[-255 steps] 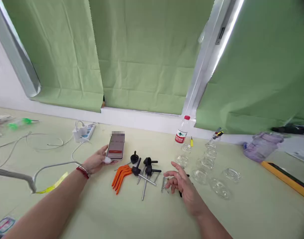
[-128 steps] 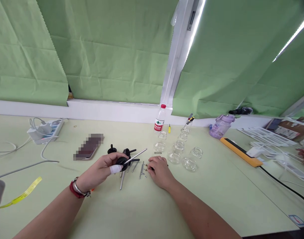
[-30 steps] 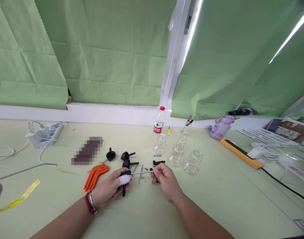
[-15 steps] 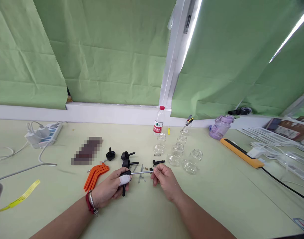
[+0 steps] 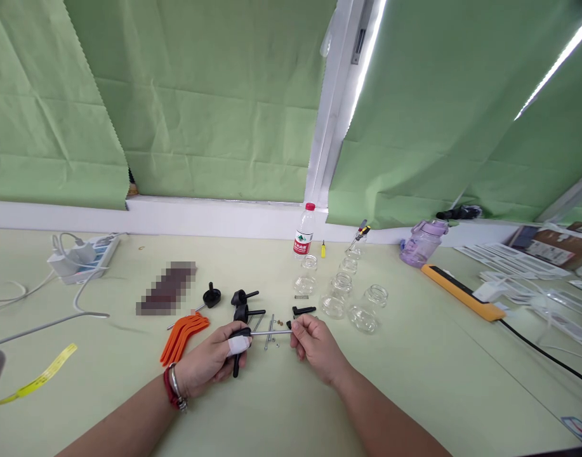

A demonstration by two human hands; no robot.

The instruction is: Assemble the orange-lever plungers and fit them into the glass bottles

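My left hand [image 5: 219, 355] is closed around a black plastic part [image 5: 236, 364] whose stem points down below the fingers. From that part a thin metal rod [image 5: 269, 332] runs level to the right. My right hand [image 5: 314, 346] pinches the rod's far end between thumb and fingertips, which hide its tip. Just beyond the hands lie two black cap-like parts with stems [image 5: 247, 311], metal bolts [image 5: 266, 341] and small brass-coloured bits [image 5: 280, 323]. Near my right fingers are a black rod-shaped piece [image 5: 304, 310] and a spring [image 5: 301, 297].
Orange curved pieces [image 5: 183, 333] and another black cap [image 5: 211, 296] lie left. Glass jars [image 5: 333, 304], a red-capped water bottle [image 5: 304, 235] and a small yellow-handled tool [image 5: 324, 250] stand or lie behind. Farther right are a purple bottle [image 5: 421, 244] and an orange power strip [image 5: 462, 293].
My right hand has shifted very slightly left along the rod, and the stem under my left hand has tilted a little. Otherwise the scene looks the same.
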